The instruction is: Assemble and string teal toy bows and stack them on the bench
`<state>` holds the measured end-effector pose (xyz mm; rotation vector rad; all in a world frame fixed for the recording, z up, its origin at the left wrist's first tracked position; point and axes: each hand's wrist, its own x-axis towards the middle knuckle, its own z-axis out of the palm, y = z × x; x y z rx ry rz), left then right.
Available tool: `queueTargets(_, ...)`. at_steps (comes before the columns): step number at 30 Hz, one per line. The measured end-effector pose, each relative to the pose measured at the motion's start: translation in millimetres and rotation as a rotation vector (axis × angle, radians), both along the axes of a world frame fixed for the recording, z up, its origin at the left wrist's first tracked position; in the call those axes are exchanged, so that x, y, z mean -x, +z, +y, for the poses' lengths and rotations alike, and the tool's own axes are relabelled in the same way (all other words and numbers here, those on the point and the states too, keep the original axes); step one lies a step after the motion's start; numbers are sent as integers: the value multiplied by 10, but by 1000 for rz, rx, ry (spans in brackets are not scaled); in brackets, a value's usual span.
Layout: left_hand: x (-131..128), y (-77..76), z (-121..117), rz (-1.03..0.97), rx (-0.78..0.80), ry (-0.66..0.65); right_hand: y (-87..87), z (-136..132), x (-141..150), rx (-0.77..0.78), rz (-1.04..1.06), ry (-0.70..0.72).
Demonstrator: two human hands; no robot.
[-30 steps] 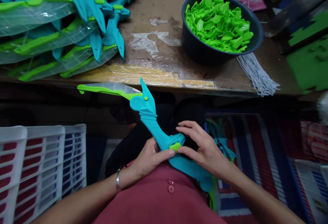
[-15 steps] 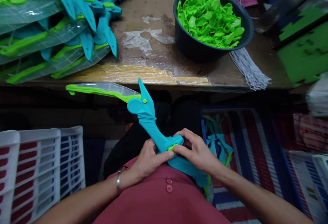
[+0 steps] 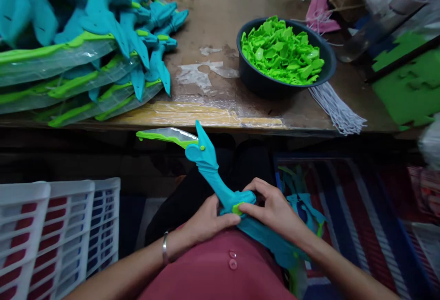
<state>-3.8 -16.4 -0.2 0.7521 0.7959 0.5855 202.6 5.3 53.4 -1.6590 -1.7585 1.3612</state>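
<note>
Against my lap lies a turquoise plastic toy weapon (image 3: 220,183) with a green-edged clear blade (image 3: 165,133) pointing left. My left hand (image 3: 212,220) is wrapped around its middle from the left, the thumb beside a small green plastic piece (image 3: 236,208). From the other side my right hand (image 3: 271,210) grips the same toy, its thumb on that green piece. The fingers under the toy are partly hidden. Its rear turquoise part passes beneath my right forearm.
A stack of similar turquoise toys (image 3: 134,39) fills the table's left. A dark bowl (image 3: 256,80) of green pieces (image 3: 282,52) stands near white strings (image 3: 338,107). A white plastic crate (image 3: 68,236) is at my left; a blue-edged container with turquoise parts (image 3: 300,204) is at my right.
The toy and both hands sit slightly lower and further right in view, and the blade looks shorter as its angle has turned. The grip of both hands stays on the toy.
</note>
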Motion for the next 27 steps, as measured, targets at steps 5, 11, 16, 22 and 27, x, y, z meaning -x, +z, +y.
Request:
queueTargets(5, 29, 68, 1, -455, 387, 115, 302, -228, 150, -463, -136, 213)
queueTargets(11, 4, -66, 119, -381, 527, 359, 489, 179, -104, -529, -32, 425)
queueTargets(16, -7, -208, 182, -280, 656, 398, 424, 1231, -1082, -631, -665, -358)
queueTargets(22, -48, -234, 194, -302, 680, 439, 271, 1782, -1727, -334, -1078, -536)
queueTargets(27, -66, -244, 173, -233, 614, 242, 219, 1803, -1789, -280, -1107, -529)
